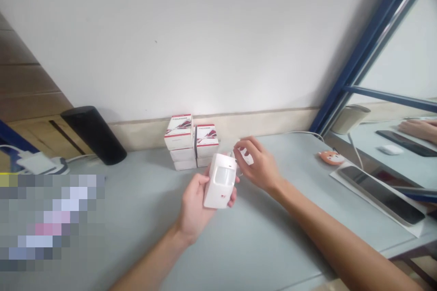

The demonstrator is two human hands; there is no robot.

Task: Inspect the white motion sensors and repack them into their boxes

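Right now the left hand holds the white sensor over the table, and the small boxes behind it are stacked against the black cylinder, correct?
Not quite. The head view shows the left hand holding the white sensor, but the small boxes stand against the wall, well apart from the black cylinder.

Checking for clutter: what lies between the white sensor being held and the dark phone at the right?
In the head view, only the right hand and forearm cross bare grey table between white sensor and phone.

Holding a white sensor (221,182) in the left hand (194,209), right hand (261,166) pinching a small white piece (246,156) above the worktop (273,236).
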